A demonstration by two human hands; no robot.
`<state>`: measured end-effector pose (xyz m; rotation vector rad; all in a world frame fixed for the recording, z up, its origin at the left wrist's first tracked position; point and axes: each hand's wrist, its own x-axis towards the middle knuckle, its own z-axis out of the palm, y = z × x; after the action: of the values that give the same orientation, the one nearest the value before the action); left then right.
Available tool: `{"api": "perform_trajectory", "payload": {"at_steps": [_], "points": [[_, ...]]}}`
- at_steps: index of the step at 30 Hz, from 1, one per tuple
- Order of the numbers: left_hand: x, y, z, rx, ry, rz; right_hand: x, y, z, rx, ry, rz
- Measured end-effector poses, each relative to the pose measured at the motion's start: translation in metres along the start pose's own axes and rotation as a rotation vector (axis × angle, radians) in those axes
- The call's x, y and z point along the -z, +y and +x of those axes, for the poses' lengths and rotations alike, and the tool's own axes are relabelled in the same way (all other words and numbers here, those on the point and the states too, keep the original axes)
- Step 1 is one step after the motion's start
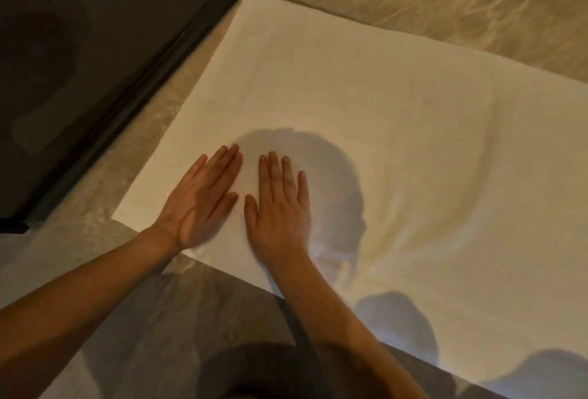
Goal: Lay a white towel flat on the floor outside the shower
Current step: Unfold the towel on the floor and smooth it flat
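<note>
Smoothing towel (366, 86) on floor (461, 16) beside shower door (152, 58)
Left hand (203, 204), right hand (280, 210): fingers straight, palms flat on near edge. Suggest sweeping outward toward right-side ripples, light even pressure

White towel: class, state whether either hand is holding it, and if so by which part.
Nothing is held. The left hand and right hand lie flat, fingers straight, on the white towel by its near edge; there is no grip.
</note>
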<state>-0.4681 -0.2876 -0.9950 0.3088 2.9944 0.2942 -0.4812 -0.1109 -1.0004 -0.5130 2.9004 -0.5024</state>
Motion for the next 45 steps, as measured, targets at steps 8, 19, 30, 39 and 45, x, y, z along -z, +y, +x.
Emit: {"api": "perform_trajectory", "payload": {"at_steps": [8,19,30,39,45], "points": [[0.0,0.003,0.001,-0.003,-0.042,-0.012,0.031,0.12,-0.096,-0.388,0.101,-0.086],[-0.006,0.118,0.066,-0.283,0.02,0.114,0.037,0.078,-0.011,-0.289,0.079,0.015],[-0.02,0.116,0.092,-0.25,-0.012,0.056,0.093,0.255,-0.076,-0.538,0.125,-0.109],[0.006,0.171,0.164,-0.264,0.116,-0.001,0.088,0.195,0.009,-0.33,0.136,-0.012],[-0.019,0.188,0.224,-0.303,0.016,0.075,0.103,0.236,0.045,-0.175,0.069,-0.074]]}}
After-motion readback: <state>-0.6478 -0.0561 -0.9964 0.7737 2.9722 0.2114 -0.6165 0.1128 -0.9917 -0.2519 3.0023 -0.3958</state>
